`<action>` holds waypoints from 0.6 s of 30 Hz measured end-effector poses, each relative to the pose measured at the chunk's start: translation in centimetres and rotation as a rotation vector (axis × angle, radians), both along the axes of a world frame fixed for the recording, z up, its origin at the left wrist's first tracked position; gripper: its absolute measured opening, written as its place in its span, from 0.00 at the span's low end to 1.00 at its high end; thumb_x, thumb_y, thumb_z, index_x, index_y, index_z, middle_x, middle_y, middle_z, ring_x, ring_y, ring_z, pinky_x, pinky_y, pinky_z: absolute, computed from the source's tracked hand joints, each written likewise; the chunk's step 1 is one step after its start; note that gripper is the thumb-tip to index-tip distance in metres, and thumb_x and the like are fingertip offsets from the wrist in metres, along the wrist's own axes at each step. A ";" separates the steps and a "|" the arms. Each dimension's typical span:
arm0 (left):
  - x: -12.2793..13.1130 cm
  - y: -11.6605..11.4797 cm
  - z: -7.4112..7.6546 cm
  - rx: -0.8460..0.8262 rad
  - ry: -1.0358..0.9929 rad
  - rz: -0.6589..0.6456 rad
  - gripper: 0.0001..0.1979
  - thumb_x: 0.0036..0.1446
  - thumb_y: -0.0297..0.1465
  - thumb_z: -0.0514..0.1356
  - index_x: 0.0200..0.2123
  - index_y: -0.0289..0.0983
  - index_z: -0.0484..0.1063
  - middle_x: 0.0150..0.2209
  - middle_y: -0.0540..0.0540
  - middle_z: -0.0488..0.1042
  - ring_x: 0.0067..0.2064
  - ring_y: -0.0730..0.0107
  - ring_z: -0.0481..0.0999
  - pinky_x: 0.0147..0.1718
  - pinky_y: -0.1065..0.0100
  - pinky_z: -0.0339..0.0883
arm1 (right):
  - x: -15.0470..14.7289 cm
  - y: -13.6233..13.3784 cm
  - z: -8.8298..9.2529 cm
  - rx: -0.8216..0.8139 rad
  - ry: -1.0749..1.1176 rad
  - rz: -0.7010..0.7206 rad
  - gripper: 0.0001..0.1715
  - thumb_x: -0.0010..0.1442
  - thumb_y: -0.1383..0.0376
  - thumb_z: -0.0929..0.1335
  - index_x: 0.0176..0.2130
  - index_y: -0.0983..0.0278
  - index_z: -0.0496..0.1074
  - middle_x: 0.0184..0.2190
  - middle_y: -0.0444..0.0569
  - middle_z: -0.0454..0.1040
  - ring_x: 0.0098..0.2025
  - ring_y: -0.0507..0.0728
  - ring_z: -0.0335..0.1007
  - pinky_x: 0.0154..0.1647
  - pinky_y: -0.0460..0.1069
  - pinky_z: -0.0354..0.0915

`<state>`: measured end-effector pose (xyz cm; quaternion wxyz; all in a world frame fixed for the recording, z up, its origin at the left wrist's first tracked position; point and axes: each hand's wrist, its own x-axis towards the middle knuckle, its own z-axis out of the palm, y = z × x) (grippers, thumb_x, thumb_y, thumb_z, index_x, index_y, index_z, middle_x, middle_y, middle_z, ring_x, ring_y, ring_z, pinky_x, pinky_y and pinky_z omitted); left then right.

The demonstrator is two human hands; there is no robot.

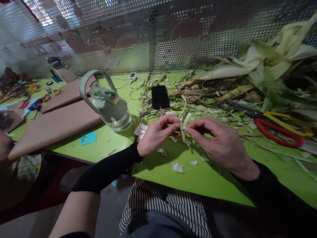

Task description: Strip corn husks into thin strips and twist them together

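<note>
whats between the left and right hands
The head view shows a pale green plant strip between the left hand and right hand, both pinching it.

From here I count two hands (157, 134) (221, 142), two bottles (111, 112) (66, 72), one black phone (160, 97), one blue tag (88, 139), one large pair of scissors (260, 125).

Perforated screen (128, 43) behind bright green table (153, 170); grey floor (110, 206) below; pale light (44, 16) upper left, perhaps daylight.

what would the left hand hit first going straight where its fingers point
Past the pale green strip it holds, the left hand would probably meet the right hand first, though depth is unclear.
</note>
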<state>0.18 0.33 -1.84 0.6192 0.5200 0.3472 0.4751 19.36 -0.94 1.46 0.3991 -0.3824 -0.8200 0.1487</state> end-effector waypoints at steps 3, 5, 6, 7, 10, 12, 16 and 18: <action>0.0 -0.2 0.1 0.012 0.052 0.000 0.16 0.60 0.41 0.67 0.39 0.34 0.71 0.34 0.51 0.76 0.33 0.78 0.77 0.38 0.71 0.77 | 0.0 0.1 -0.2 0.063 -0.047 -0.010 0.05 0.67 0.65 0.69 0.36 0.58 0.72 0.31 0.47 0.76 0.30 0.57 0.72 0.27 0.52 0.68; 0.0 -0.3 0.1 0.019 0.078 0.002 0.12 0.62 0.37 0.65 0.39 0.34 0.69 0.33 0.52 0.75 0.32 0.79 0.77 0.36 0.72 0.76 | 0.0 0.2 -0.2 0.070 -0.056 -0.010 0.05 0.67 0.65 0.69 0.36 0.58 0.72 0.31 0.47 0.76 0.31 0.57 0.72 0.28 0.53 0.68; 0.0 -0.3 0.1 0.018 0.086 0.001 0.10 0.63 0.35 0.64 0.39 0.35 0.68 0.33 0.52 0.74 0.31 0.79 0.78 0.35 0.73 0.75 | 0.0 0.2 -0.3 0.056 -0.054 -0.007 0.05 0.67 0.65 0.68 0.36 0.58 0.72 0.31 0.47 0.76 0.31 0.58 0.72 0.29 0.53 0.68; 0.0 -0.3 0.1 0.014 0.089 -0.001 0.08 0.64 0.33 0.63 0.39 0.35 0.67 0.34 0.52 0.74 0.31 0.79 0.78 0.34 0.74 0.75 | -0.1 0.2 -0.2 0.035 -0.049 -0.004 0.05 0.67 0.65 0.68 0.36 0.58 0.72 0.31 0.47 0.76 0.31 0.58 0.72 0.30 0.53 0.68; 0.0 -0.1 0.2 -0.005 0.081 -0.004 0.05 0.64 0.29 0.61 0.38 0.36 0.65 0.33 0.53 0.73 0.31 0.79 0.78 0.33 0.74 0.75 | 0.0 0.3 -0.1 -0.046 -0.031 0.016 0.06 0.68 0.64 0.67 0.36 0.58 0.71 0.30 0.47 0.75 0.31 0.57 0.71 0.30 0.52 0.68; 0.0 0.1 0.3 -0.006 0.063 0.006 0.05 0.64 0.27 0.60 0.38 0.37 0.64 0.32 0.54 0.72 0.30 0.80 0.77 0.34 0.74 0.76 | 0.0 0.3 -0.1 -0.087 -0.012 0.034 0.07 0.68 0.62 0.67 0.36 0.58 0.70 0.30 0.46 0.74 0.30 0.57 0.71 0.30 0.52 0.67; -0.2 0.2 0.7 0.018 0.069 0.017 0.06 0.64 0.29 0.59 0.37 0.37 0.63 0.33 0.53 0.72 0.31 0.79 0.78 0.31 0.74 0.75 | 0.2 0.5 -0.3 -0.139 0.050 0.032 0.07 0.68 0.61 0.67 0.37 0.58 0.71 0.29 0.45 0.74 0.28 0.55 0.69 0.26 0.51 0.65; -0.4 0.1 0.9 0.062 0.130 0.001 0.05 0.64 0.30 0.59 0.37 0.37 0.64 0.33 0.52 0.73 0.32 0.78 0.78 0.29 0.76 0.72 | 0.3 0.7 -0.5 -0.136 0.093 -0.024 0.06 0.68 0.60 0.68 0.37 0.58 0.71 0.30 0.45 0.74 0.28 0.55 0.69 0.26 0.50 0.66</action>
